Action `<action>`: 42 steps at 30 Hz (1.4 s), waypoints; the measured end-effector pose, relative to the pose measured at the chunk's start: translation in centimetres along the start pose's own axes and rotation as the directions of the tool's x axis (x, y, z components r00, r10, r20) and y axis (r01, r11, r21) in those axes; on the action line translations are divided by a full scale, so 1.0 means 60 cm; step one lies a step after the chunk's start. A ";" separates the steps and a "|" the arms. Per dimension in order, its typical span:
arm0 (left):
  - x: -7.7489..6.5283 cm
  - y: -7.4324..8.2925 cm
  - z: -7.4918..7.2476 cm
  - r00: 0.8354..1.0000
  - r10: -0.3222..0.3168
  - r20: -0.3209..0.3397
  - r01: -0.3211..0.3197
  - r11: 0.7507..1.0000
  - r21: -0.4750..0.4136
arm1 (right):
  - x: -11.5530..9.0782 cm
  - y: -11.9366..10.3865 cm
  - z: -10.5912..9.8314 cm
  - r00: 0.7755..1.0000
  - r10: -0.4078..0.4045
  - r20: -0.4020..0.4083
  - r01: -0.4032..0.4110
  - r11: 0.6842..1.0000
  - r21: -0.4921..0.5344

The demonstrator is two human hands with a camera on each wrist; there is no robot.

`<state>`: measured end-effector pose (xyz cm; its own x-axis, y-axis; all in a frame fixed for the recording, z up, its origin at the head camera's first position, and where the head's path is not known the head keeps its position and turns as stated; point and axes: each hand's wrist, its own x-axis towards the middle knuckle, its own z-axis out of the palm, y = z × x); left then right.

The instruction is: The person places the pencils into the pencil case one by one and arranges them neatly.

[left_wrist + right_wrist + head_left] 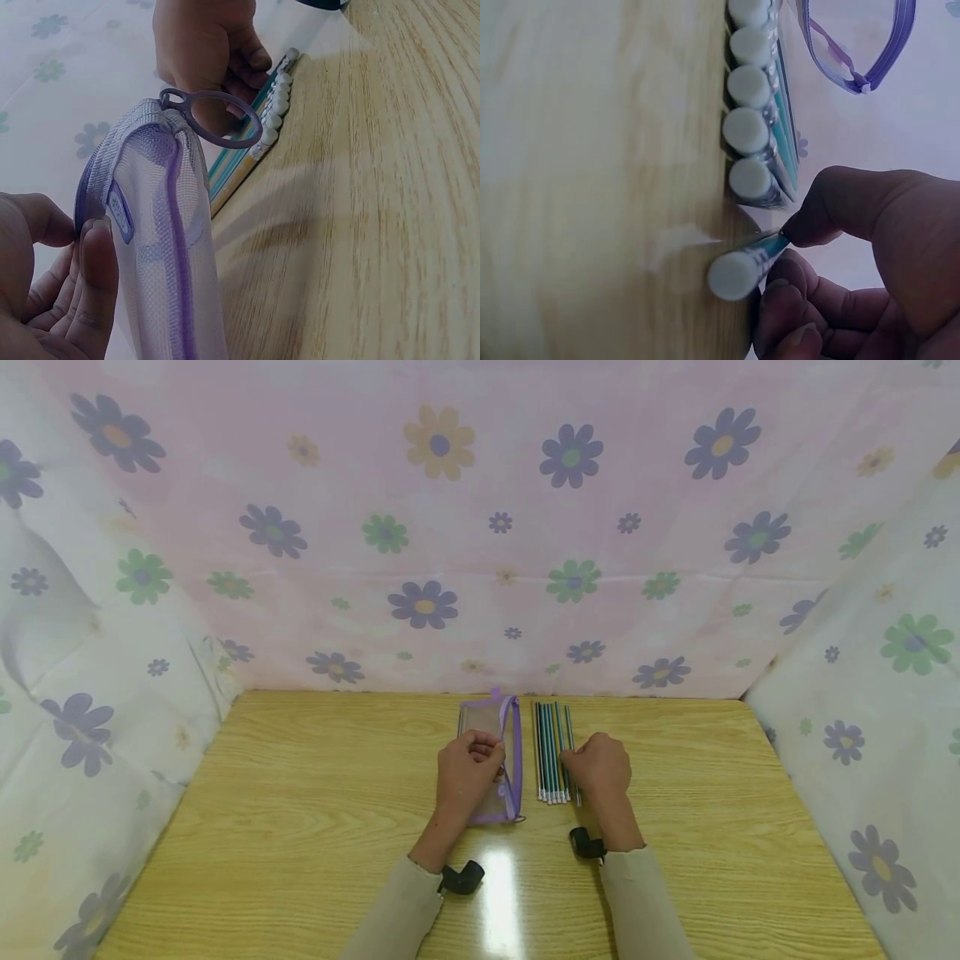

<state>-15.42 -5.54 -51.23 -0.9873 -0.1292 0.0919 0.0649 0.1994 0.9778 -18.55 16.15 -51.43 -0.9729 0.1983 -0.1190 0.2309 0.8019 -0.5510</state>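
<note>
A mesh pencil case (483,810) with purple trim and zip lies near the table's middle. My left hand (471,768) pinches the edge of its opening between thumb and fingers, so the mouth gapes toward the right. A ring-shaped zip pull (225,120) hangs at the near end of the case in the left wrist view. Right of the case, several pencils (550,752) lie side by side, white erasers toward me. My right hand (603,767) pinches the rightmost pencil (739,271), a teal one set slightly apart from the row.
The wooden table (300,777) is backed by a flowered cloth (495,527) that also hangs at both sides. Black wrist cameras (462,878) sit on both forearms, close above the tabletop.
</note>
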 end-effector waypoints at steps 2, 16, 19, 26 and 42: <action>0.000 0.000 0.000 1.000 0.004 0.001 -0.004 1.000 -0.005 | 0.001 0.001 0.000 1.000 0.000 -0.002 0.000 1.000 -0.002; -0.001 -0.001 0.000 1.000 0.015 0.006 -0.015 1.000 -0.004 | -0.004 0.002 -0.005 1.000 -0.025 0.011 0.025 1.000 0.016; -0.001 -0.002 0.000 1.000 0.015 0.005 -0.015 1.000 0.000 | -0.006 0.002 -0.006 0.999 -0.038 0.007 0.038 0.999 0.019; -0.001 -0.002 0.001 1.000 0.013 0.002 -0.013 1.000 -0.008 | -0.006 0.003 -0.010 0.999 -0.051 -0.005 0.051 0.998 0.047; 0.000 -0.004 0.002 1.000 0.029 0.004 -0.029 1.000 0.003 | -0.019 -0.018 -0.034 0.995 -0.104 -0.002 0.103 0.987 0.120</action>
<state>-15.43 -5.50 -51.48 -0.9856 -0.1196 0.1196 0.0932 0.2062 0.9741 -17.67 16.20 -49.04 -0.9916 0.1149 -0.0595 0.1256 0.7446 -0.6556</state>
